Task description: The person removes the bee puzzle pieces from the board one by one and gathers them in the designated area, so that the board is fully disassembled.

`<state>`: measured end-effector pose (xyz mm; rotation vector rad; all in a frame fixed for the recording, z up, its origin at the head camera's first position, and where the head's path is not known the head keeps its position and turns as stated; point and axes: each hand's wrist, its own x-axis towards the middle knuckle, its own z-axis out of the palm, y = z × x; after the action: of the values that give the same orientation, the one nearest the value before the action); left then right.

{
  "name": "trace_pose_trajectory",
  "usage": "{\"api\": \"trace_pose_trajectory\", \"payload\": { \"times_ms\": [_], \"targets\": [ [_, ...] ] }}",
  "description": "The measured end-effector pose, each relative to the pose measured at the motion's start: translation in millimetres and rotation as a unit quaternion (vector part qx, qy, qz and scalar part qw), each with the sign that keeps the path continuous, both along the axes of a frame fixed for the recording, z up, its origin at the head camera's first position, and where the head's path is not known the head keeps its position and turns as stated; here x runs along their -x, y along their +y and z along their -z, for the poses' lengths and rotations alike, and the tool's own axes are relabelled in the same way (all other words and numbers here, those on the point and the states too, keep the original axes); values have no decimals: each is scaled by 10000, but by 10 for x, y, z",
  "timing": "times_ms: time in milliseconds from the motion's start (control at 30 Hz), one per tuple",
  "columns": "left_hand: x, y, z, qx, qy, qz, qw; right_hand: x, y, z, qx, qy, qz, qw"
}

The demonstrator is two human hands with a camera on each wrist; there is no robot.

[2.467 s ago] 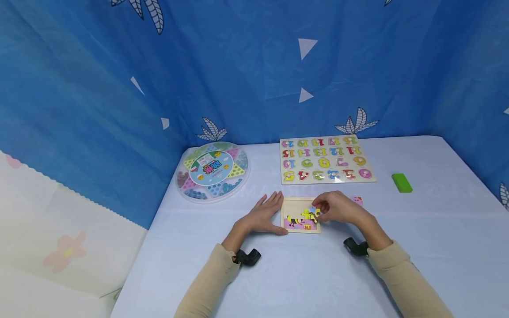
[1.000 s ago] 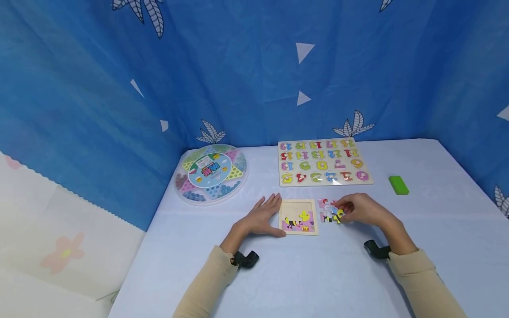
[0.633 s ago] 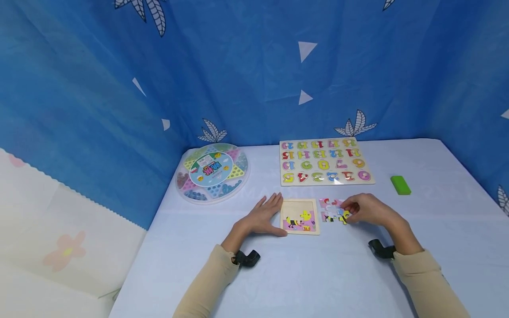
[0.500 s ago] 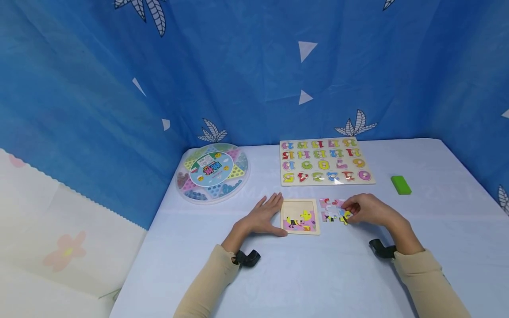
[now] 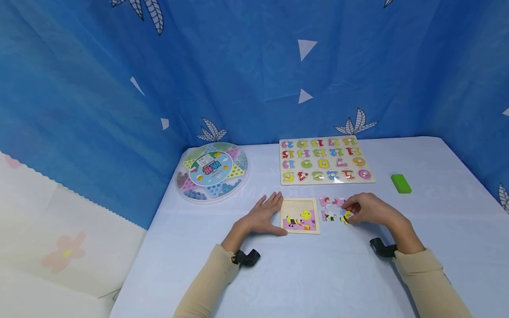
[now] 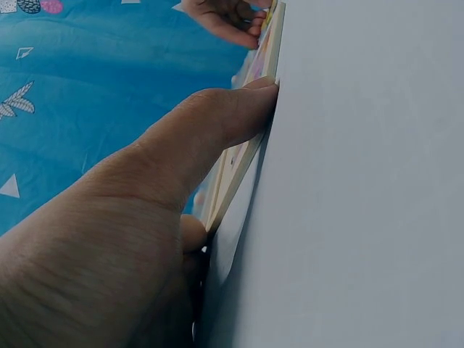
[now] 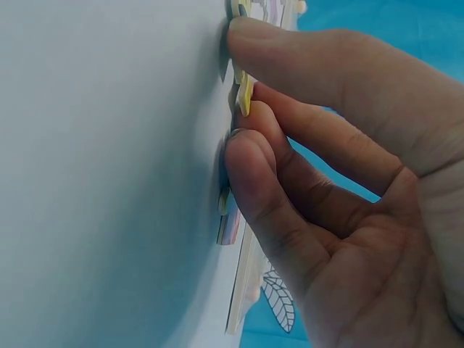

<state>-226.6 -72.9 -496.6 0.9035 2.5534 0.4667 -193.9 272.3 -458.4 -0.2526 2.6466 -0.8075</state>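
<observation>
Simultaneously pinching yellow jigsaw piece point(image 5: 345, 219) in right hand point(image 5: 369, 209) and touching puzzle tray point(image 5: 292, 206) along nine-o'clock side with outspread left hand point(image 5: 263, 218).

Head view from above, wrist views near fingers point(image 7: 264, 199)

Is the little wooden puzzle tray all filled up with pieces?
No, the top part of the puzzle tray is bare, and loose pieces lie beside it.
</observation>
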Motion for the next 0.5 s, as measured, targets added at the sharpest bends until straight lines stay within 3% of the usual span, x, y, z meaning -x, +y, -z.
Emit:
{"api": "trace_pose_trajectory", "payload": {
  "times_ms": [500],
  "targets": [
    [-4, -1, -15, 9, -1, 16, 10000, -9, -40, -33, -74, -1, -81, 9999]
  ]
}}
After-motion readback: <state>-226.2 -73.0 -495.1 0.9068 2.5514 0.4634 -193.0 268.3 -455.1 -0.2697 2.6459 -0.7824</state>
